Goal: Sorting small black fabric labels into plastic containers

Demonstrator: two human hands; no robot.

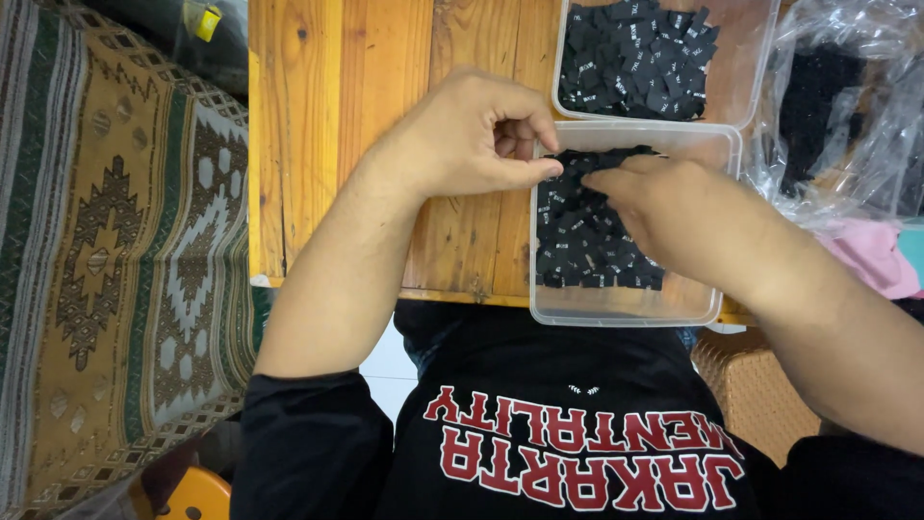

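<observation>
While both hands pinch a strip of black labels (599, 156) over the near clear tub (626, 310), left hand (467, 135) and right hand (674, 197) meet fingertip to fingertip above the counter (385, 58).

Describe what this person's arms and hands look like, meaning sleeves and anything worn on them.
Both forearms are bare, with black sleeves pushed up near the elbows. The left hand and right hand wear no gloves, and no rings, watch or bracelets show. The sleeves belong to a black top with red and white lettering.

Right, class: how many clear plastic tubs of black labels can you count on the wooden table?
2. The near tub sits at the table's front edge, under both hands. The far tub lies just behind it, touching, partly cut off by the frame. Others may be out of view.
</observation>
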